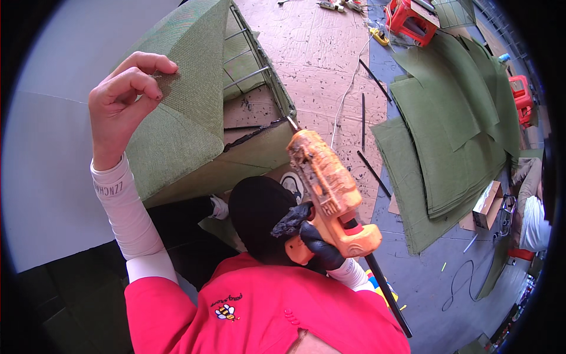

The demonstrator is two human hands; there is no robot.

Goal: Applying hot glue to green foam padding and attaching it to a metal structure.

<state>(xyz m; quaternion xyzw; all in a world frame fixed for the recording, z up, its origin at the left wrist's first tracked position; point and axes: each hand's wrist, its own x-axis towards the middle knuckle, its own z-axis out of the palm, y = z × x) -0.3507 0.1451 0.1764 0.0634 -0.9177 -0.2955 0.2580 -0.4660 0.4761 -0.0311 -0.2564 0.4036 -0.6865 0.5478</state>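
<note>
My right hand [323,245], in a black glove, grips the handle of an orange hot glue gun [324,183] smeared with dark residue. A long black glue stick [386,295] sticks out of its back. The metal nozzle [293,124] is at the corner of a frame box with green woven mesh [183,106] over it. My left hand [127,100] is bare below a white sleeve, raised in front of the mesh. Its fingers are curled in a pinch; what they hold, if anything, cannot be made out. Dark glue [250,137] runs along the box edge.
Metal rods [247,76] cross the box opening. Cardboard [312,41] with dark scraps covers the floor ahead. Stacked green mesh sheets [454,135], loose black sticks [374,174], a white cord [352,79] and a red stool [411,23] are to the right. A person's white sleeve [535,224] shows far right.
</note>
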